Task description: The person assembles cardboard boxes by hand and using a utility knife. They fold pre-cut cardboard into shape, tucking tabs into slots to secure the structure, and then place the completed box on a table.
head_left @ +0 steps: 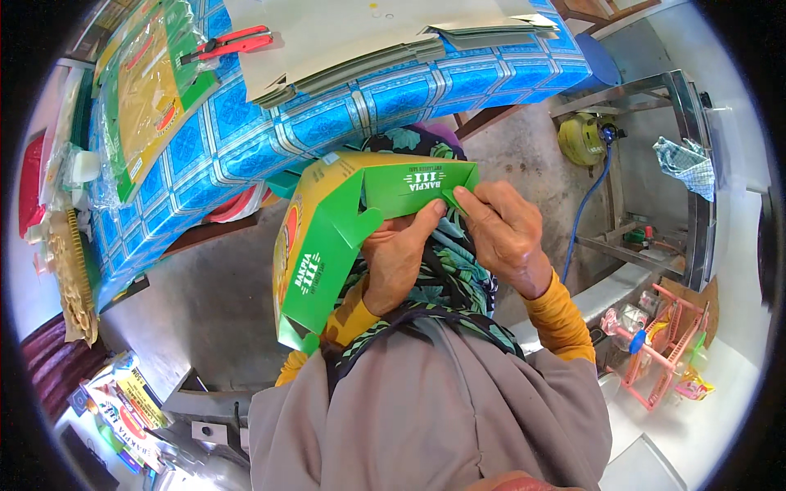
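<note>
A partly folded cardboard box [327,233], green along its sides and yellow on its large face, is held over my lap. My left hand [397,258] grips its green side panel, with the thumb in front and the other fingers partly hidden behind the card. At the panel's right end, my right hand [506,233] pinches a small green corner flap between thumb and bent forefinger. The box's left side panel slants down towards my left forearm, its end flap loose. Both hands are closed on the same box.
Ahead stands a table with a blue checked cloth [323,123], bearing stacked card sheets [360,37], a red cutter [233,42] and a plastic-wrapped pack of green-yellow card [151,94]. To the right are a green gas cylinder [580,137], a metal frame [696,172] and a pink rack [655,348].
</note>
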### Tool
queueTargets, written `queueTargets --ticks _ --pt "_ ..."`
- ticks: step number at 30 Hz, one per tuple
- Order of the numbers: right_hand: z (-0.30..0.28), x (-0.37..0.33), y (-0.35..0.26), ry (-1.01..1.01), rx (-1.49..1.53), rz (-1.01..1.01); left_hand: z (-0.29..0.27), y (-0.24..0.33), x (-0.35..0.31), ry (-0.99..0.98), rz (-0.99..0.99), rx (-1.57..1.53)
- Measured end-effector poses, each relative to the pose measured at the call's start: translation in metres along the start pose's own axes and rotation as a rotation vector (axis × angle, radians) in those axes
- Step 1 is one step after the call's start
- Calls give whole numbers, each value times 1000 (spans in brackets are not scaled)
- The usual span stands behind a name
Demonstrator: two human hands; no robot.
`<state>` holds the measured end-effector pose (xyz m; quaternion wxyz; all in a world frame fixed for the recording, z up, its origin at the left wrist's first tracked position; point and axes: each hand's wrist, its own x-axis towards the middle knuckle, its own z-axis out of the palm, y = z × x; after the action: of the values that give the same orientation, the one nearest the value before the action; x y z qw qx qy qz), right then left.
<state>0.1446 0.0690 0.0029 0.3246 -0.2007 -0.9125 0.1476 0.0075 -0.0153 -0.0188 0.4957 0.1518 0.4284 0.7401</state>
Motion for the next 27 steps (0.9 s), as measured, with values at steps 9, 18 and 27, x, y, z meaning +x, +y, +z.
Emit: queueTargets --ticks 9,18,27 --pt "4 1 -10 -20 -58 -8 -14 -3 -8 -50 142 472" --pt "0 7 -14 -26 -45 40 -29 -12 -13 -81 245 616" --pt "-22 33 -3 -67 130 30 -20 -10 -3 -39 127 188"
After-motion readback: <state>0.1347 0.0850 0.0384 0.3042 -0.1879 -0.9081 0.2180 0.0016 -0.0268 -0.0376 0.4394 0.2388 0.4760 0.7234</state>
